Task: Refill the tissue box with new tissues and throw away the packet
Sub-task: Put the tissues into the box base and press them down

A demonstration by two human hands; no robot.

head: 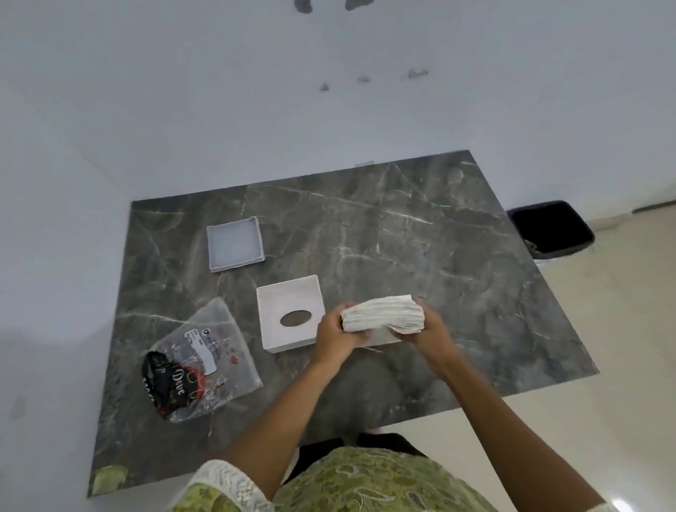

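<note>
A stack of white tissues [384, 313] is held between both hands above the dark marble table [425, 239]. My left hand [335, 334] grips its left end and my right hand [427, 330] grips its right end. Just left of the stack lies the white tissue box part [288, 311] with an oval slot, open side up. The other shallow white box part [235, 243] lies further back to the left. The clear plastic packet [206, 360], with black and red print, lies crumpled at the table's front left.
A black bin [550, 228] stands on the floor beyond the table's right back corner. White walls close in behind and to the left. The pale tiled floor [612, 361] runs along the right side.
</note>
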